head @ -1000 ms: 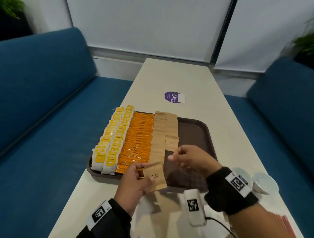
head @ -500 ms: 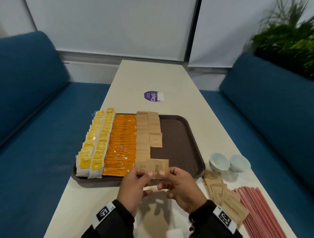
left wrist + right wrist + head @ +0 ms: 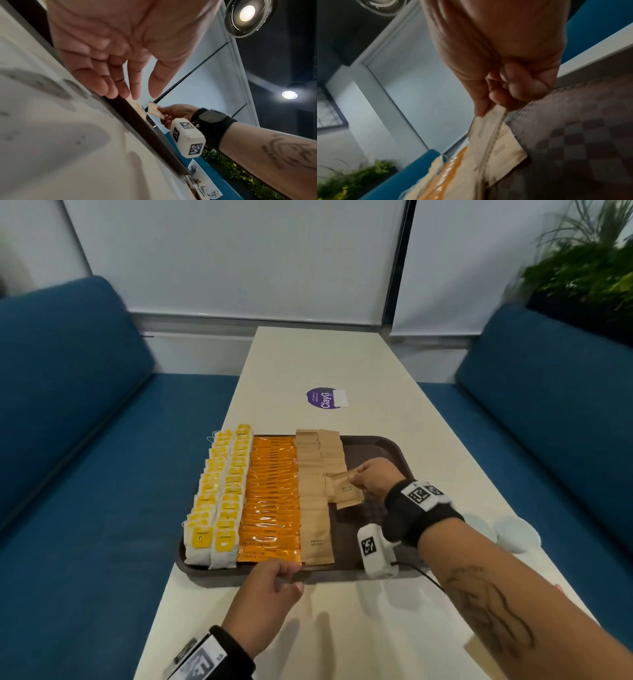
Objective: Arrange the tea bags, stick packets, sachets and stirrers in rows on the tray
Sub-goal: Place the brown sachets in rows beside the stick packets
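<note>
A brown tray (image 3: 376, 453) holds two rows of yellow tea bags (image 3: 222, 491), a row of orange stick packets (image 3: 272, 498) and two columns of brown sachets (image 3: 313, 508). My right hand (image 3: 352, 475) pinches one brown sachet (image 3: 346, 491) just above the near end of the shorter right column. The right wrist view shows thumb and forefinger of that hand (image 3: 489, 108) closed on the sachet's (image 3: 486, 129) top edge. My left hand (image 3: 284, 573) is empty, its fingertips (image 3: 113, 93) resting on the tray's near rim (image 3: 142, 128).
Two white cups (image 3: 517, 534) stand on the table right of the tray, partly behind my right forearm. A purple sticker (image 3: 325, 398) lies beyond the tray. Blue sofas flank the narrow table. The tray's right half shows bare checkered surface (image 3: 573, 135).
Both hands held sachets at the tray's near edge. My right hand has carried one forward over the second column. My left hand has let go and dropped to the tray's rim.
</note>
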